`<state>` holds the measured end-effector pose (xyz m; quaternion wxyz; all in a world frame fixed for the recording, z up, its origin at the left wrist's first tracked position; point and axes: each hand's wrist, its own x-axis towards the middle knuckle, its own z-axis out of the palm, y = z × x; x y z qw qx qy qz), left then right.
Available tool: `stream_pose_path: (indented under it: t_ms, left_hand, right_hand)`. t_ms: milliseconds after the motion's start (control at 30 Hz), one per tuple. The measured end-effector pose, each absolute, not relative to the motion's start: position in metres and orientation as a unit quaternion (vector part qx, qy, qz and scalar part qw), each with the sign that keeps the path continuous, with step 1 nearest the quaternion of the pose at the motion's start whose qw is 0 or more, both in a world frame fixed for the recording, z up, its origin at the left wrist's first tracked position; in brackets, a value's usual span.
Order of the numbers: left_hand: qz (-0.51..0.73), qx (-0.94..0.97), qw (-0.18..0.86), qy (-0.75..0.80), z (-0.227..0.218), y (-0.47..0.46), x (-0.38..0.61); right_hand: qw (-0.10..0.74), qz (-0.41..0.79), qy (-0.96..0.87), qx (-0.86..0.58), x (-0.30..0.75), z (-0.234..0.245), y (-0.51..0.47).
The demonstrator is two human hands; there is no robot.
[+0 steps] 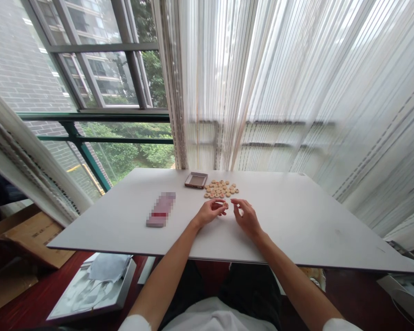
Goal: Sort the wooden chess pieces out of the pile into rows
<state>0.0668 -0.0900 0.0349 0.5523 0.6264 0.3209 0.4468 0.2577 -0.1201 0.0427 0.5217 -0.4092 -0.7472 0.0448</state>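
Observation:
Both my hands rest on the white table, close together near its middle. My left hand is closed in a pinch on a small round wooden game piece at its fingertips. My right hand lies just to the right of that piece with its fingers curled; whether it holds anything I cannot make out. Just beyond the hands lies a cluster of several round wooden pieces flat on the table.
A shallow brown box sits left of the cluster. A flat pink-red box lies further left. Striped curtains hang behind the table. Cardboard and a tray with cloth lie on the floor at left.

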Motion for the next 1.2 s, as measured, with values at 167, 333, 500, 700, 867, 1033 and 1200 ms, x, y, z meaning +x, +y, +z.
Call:
stream_pose_path:
  t_ms: [167, 333, 500, 700, 867, 1033, 1200]
  left_hand:
    - [0.453, 0.619, 0.551, 0.328, 0.032, -0.087, 0.067]
    - [0.451, 0.618, 0.552, 0.331, 0.033, -0.087, 0.067]
    - [0.45, 0.628, 0.547, 0.323, 0.035, -0.089, 0.066]
    - [0.439, 0.633, 0.556, 0.31, 0.037, -0.092, 0.065]
    - [0.427, 0.638, 0.562, 0.307, 0.04, -0.093, 0.065]
    - [0.419, 0.647, 0.56, 0.304, 0.039, -0.092, 0.065]
    - [0.425, 0.644, 0.557, 0.307, 0.037, -0.091, 0.065]
  right_hand:
    - [0.628, 0.063, -0.605, -0.485, 0.274, 0.047, -0.115]
    - [0.641, 0.082, -0.572, -0.505, 0.278, 0.047, -0.114]
    - [0.551, 0.067, -0.706, -0.441, 0.262, 0.043, -0.119]
    - [0.499, 0.067, -0.769, -0.394, 0.254, 0.039, -0.12]
    - [0.493, 0.081, -0.779, -0.38, 0.253, 0.041, -0.12]
    - [0.494, 0.086, -0.775, -0.385, 0.252, 0.043, -0.122]
    - [0.502, 0.092, -0.772, -0.38, 0.251, 0.042, -0.121]
